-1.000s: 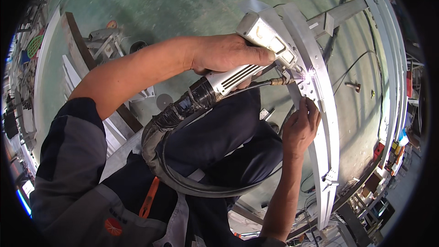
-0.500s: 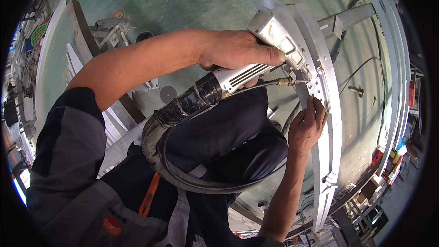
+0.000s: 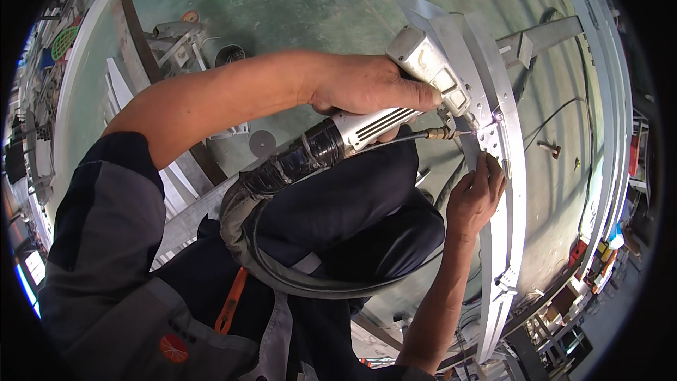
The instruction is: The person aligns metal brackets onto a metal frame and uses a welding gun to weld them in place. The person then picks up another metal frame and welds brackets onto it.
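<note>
My left hand (image 3: 374, 88) is wrapped round a silver handheld welding gun (image 3: 437, 74), its thumb lying on the upper body. Black tape covers the grip, and a thick sheathed cable (image 3: 243, 194) trails from it. A thin hose with a brass fitting (image 3: 438, 133) runs beside the nozzle. Close to the nozzle tip, a small purplish-white glow shows at a plate with holes (image 3: 488, 139) on a long curved metal profile (image 3: 513, 204). My right hand (image 3: 476, 197) pinches the plate's near end, fingers together; the fingertips' exact hold is partly hidden.
A grey metal bar (image 3: 546, 35) reaches the profile from the far right. A clamp-like fitting (image 3: 504, 282) sits lower on the profile. On the green floor are a hammer-like tool (image 3: 549, 148) and a round disc (image 3: 262, 143). Metal strips (image 3: 180, 176) lie left of my knees.
A purplish glow has appeared at the nozzle tip. The gun and profile sit slightly lower and farther right in view; both hands keep their holds.
</note>
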Demonstrator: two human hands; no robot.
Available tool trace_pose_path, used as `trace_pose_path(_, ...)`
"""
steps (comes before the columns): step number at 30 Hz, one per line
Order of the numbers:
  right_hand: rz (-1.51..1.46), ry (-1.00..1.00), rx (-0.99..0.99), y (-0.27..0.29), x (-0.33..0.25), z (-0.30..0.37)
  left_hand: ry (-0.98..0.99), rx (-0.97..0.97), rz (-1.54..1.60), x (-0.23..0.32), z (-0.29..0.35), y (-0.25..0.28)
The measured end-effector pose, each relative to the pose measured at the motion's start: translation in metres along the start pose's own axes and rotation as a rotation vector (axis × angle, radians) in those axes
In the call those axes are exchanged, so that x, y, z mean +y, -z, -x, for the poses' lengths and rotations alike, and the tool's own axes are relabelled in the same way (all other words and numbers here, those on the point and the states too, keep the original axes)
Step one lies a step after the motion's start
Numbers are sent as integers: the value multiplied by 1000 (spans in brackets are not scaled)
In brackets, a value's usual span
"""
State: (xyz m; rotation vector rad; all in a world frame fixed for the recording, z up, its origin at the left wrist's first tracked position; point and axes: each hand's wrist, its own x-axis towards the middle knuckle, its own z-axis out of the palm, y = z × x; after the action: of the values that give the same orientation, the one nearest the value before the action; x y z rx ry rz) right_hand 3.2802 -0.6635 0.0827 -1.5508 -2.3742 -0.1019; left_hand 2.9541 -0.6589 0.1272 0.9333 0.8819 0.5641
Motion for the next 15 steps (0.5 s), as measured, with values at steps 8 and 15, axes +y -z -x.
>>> trace_pose_path(8, -5, 10, -13, 0, 1, 1, -31, 90, 17, 8, 15, -6)
trace_pose_path(15, -5, -4, -30, 2, -2, 1, -92, 87, 60, 14, -13, 0)
